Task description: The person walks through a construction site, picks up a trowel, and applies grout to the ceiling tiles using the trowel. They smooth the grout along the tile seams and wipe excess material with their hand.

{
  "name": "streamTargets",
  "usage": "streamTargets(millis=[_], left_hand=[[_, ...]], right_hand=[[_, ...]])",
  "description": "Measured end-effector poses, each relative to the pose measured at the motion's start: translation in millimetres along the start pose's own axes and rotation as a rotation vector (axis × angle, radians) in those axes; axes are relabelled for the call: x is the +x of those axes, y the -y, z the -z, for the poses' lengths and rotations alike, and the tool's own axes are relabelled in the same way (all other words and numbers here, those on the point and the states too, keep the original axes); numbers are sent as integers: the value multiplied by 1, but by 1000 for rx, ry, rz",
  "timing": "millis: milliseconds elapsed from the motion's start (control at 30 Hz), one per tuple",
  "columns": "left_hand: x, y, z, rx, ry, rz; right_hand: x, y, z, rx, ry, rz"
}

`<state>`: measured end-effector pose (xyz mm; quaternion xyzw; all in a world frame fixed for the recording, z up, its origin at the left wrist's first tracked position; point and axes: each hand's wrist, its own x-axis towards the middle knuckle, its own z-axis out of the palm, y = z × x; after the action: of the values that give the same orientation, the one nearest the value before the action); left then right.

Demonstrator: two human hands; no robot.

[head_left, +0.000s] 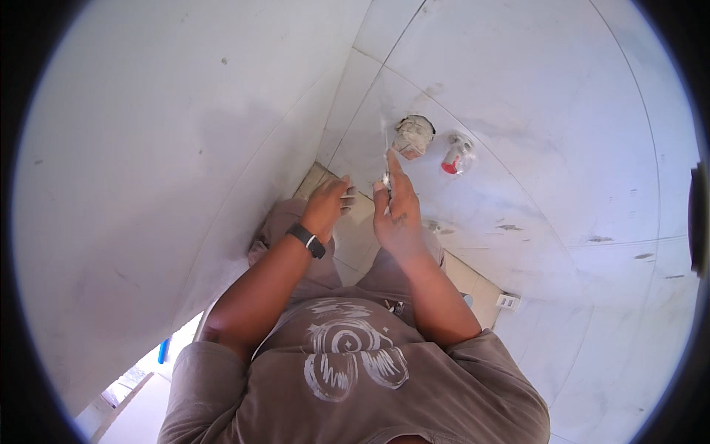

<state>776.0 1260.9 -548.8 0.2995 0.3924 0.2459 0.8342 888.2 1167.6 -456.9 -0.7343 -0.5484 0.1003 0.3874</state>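
Note:
My right hand (399, 211) is closed around a thin, pale-bladed tool (386, 148), the index finger stretched along it. The blade points up along the tiled wall, just left of a rough hole (414, 137) packed with pale filler. To the right of that hole, a pipe fitting with a red end (453, 159) sticks out under clear plastic wrap. My left hand (325, 207), with a black watch on the wrist, is closed low by the corner. Greyish-white stuff shows at its fingertips; whether it is a held lump or dust I cannot make out.
Large white tiles cover the wall (532, 111) ahead, with dark smudges low down. A plain pale wall (163, 148) stands close on my left. Beige floor tiles (355, 248) lie between my knees. A small white socket-like piece (507, 302) sits at lower right.

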Motion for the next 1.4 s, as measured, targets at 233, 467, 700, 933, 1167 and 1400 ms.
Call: streamTargets(millis=[233, 467, 700, 933, 1167, 1400], left_hand=[[-13, 8, 25, 163, 29, -68], [-26, 9, 36, 203, -16, -54], [-26, 9, 37, 257, -4, -71], [-27, -1, 29, 301, 40, -122], [-53, -30, -27, 535, 391, -564], [-51, -51, -79, 526, 512, -468]], right_hand=[[2, -2, -31, 60, -144, -49], [-1, -18, -48, 13, -264, 272], [-2, -10, -38, 255, -101, -110], [-13, -9, 7, 358, 104, -354], [-43, 9, 52, 107, -84, -126], [-22, -11, 46, 159, -77, -221]])
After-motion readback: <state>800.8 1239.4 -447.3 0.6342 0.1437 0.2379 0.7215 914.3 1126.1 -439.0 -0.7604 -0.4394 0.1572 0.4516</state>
